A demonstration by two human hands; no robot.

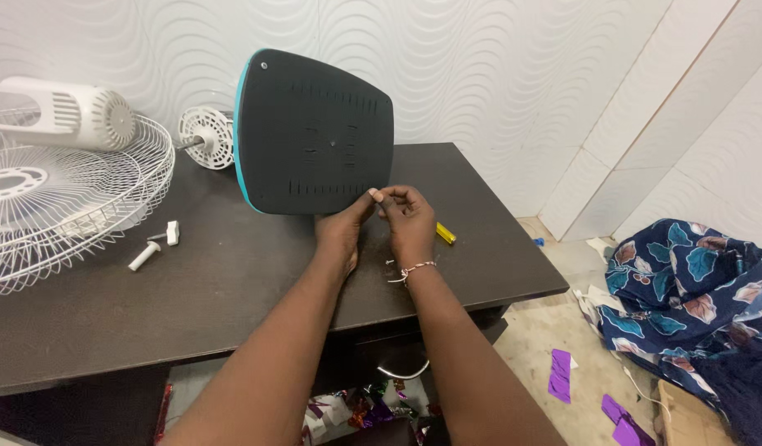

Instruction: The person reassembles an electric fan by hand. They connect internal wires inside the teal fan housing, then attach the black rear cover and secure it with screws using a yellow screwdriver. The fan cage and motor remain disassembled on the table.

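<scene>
Both hands work at the lower edge of the upright dark plastic fan base (315, 132) with teal rim: left hand (341, 234) steadies it, right hand (407, 219) pinches something tiny, likely a screw; next calls for careful fingertip alignment.

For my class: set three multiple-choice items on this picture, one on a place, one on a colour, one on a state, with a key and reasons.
1. Where does the wire fan guard lie? A on the floor; B at the table's left end; C on the wall.
2. What colour edges the dark fan base? A red; B teal; C yellow.
3. How is the base standing? A flat; B tipped up on edge; C hanging.

Key: B, the guard rests on the table; B, a teal rim shows; B, left hand and right hand steady it upright.
</scene>
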